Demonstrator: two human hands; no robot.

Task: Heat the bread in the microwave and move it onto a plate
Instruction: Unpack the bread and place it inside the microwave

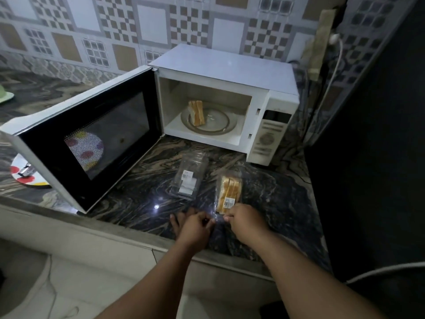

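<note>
Now my left hand (195,223) and right hand (243,218) both pinch the clear bread bag (226,194) on the counter (142,199); bread slices (197,112) stand inside the open microwave (220,97).

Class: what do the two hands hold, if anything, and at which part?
Both hands, left and right, pinch the clear wrapper of the bread pack at its near end.

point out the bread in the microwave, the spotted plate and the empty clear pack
bread in the microwave (196,112): head view, on the crust face of the upright slices
spotted plate (21,178): head view, on its rim left of the open door
empty clear pack (187,178): head view, on its top by the label
</note>
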